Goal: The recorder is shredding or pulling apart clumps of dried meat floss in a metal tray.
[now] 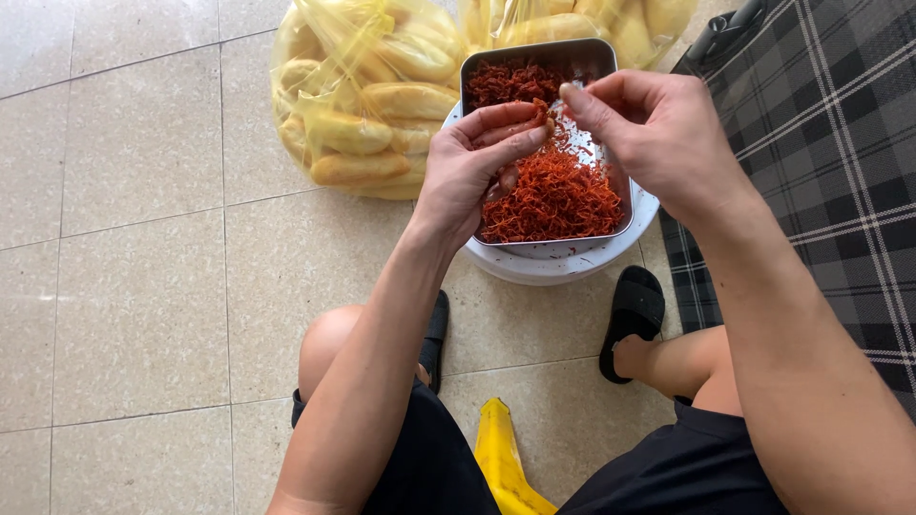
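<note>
Head view, looking down at a seated person's bare arms and knees over a pale tiled floor (124, 286). At twelve o'clock sits a square metal tray (584, 57) holding red-orange shreds (563, 195), piled thickest at its near end; the tray rests on a white round tub (553, 262). The left hand (472, 167) reaches in from seven o'clock, fingers curled together and pinching a small tuft of shreds over the tray's left side. The right hand (649, 133) comes in from four o'clock, thumb and fingertips pressed together just above the shreds (whether any strand is caught between them cannot be told). The two hands are near each other, almost touching at the fingertips. At eleven o'clock, just behind the tray, lies a yellow bag (358, 105) of bread rolls. A plaid cloth (830, 162) fills three o'clock. Black sandals (632, 315) are on the feet, and a yellow stool (504, 467) shows at six o'clock between the knees.
</note>
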